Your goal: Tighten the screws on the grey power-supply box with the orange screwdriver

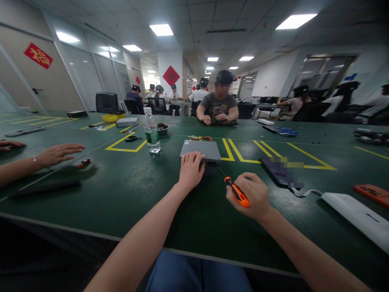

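A grey metal computer power supply (205,149) sits on the green table in front of me, its bundle of coloured wires (202,138) at the far side. My left hand (191,170) grips its near left part, fingers over the top and thumb by the front face, beside a black socket (212,164). In my right hand (257,196) is an orange and black screwdriver (238,194), fingers wrapped round the handle. Its thin shaft points up and left to the box's near right corner. Whether the tip touches the box, I cannot tell.
A water bottle (152,136) stands left of the box, near a metal bowl (163,129). On the right lie a dark phone (275,172), a white power bank (355,215) and an orange phone (373,194). A neighbour's hand (59,155) is at left; another person (219,105) sits opposite.
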{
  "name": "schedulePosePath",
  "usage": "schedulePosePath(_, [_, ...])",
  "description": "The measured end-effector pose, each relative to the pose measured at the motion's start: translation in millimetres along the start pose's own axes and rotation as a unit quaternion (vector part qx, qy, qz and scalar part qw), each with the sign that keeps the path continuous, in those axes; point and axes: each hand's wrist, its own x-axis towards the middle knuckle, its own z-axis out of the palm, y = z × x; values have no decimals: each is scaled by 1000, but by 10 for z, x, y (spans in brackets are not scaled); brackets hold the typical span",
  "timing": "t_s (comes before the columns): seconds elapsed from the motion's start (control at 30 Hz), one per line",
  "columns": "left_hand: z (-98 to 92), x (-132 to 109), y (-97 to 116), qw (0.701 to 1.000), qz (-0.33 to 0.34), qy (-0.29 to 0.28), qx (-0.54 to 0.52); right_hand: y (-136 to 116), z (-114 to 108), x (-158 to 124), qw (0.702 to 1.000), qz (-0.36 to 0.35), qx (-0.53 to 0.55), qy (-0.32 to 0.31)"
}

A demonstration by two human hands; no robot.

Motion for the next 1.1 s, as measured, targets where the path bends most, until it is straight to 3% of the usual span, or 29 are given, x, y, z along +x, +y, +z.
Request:
schedulePosePath(0.57, [-2, -9, -12, 1000, 7, -9, -6, -30, 13, 15, 999, 11, -38, -15])
schedulePosePath(0.7, [-10, -8, -8, 1000, 8, -10, -9, -44, 41, -15, 999, 6, -37, 6])
schedulePosePath(0.97, [-18, -8, -14, 1000, 11, -14, -7, -66, 21, -38, 990, -116, -82, -27])
schedulePosePath(1.1, [-26, -11, -11, 1000, 12, -17, -5, -128, -31, -11, 988, -121, -72, -60])
